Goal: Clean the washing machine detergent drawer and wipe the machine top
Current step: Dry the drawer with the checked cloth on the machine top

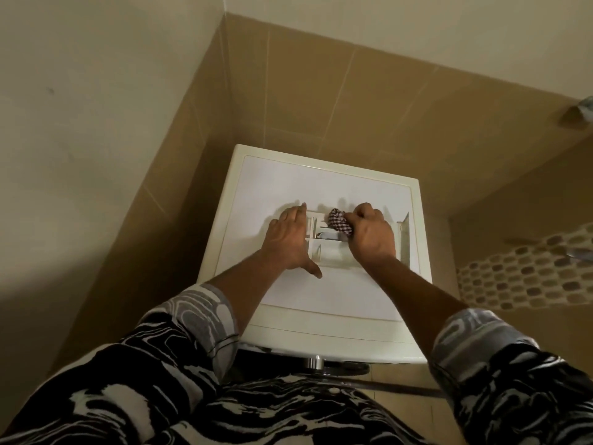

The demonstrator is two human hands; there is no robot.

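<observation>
The white detergent drawer [324, 244] lies on the washing machine top [279, 187], its compartments facing up. My left hand [287, 240] rests flat against the drawer's left side, fingers spread, thumb toward me. My right hand [372, 234] is closed around a bunched checked cloth [338, 222], which is pressed into the drawer's far compartment. The drawer's right end [405, 239] sticks out past my right hand.
The machine stands in a corner between a plain wall on the left and tan tiled walls [321, 101] behind and to the right. A mosaic tile band [526, 271] runs along the right wall. A chrome knob [316, 361] shows below the machine's front edge.
</observation>
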